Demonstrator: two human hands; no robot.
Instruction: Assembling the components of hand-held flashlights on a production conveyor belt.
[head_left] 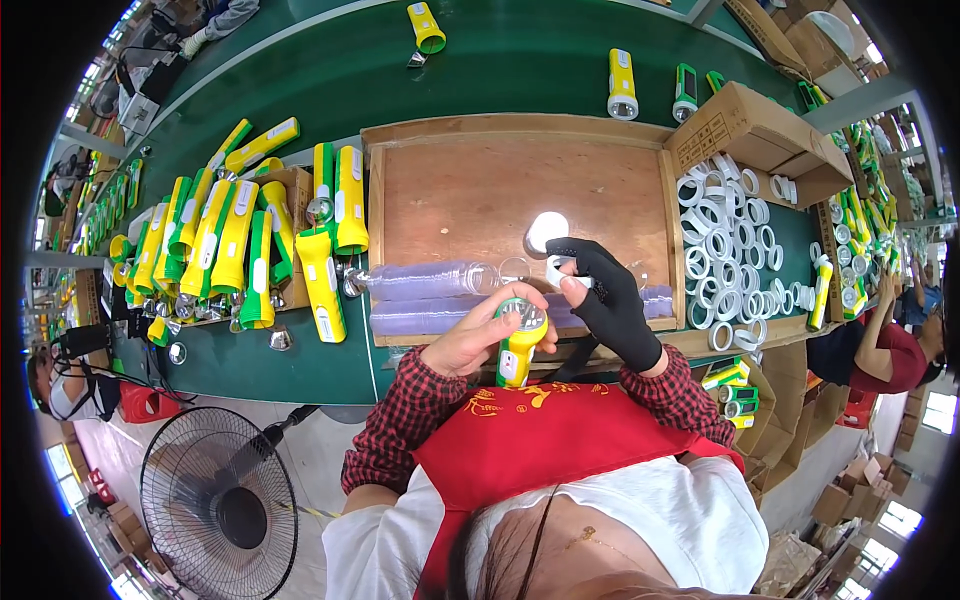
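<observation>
My bare left hand (472, 338) is wrapped round a yellow and green flashlight (514, 362), its clear lens end up, close to my red apron. In a black glove with bare fingertips, my right hand (610, 305) pinches a white plastic ring (556, 270) just above and to the right of the flashlight head. Beyond the hands lies a shallow wooden tray (450, 190). Along its near side run rows of stacked clear lens discs (425, 281), partly hidden by my hands. A round white spot, perhaps light, shows on the tray floor.
Several loose white rings (722, 245) lie right of the tray, before a tipped cardboard box (750, 135). Yellow and green flashlight bodies (235, 225) are piled at the left. A black fan (225, 510) stands lower left. Another person (880, 355) works at the far right.
</observation>
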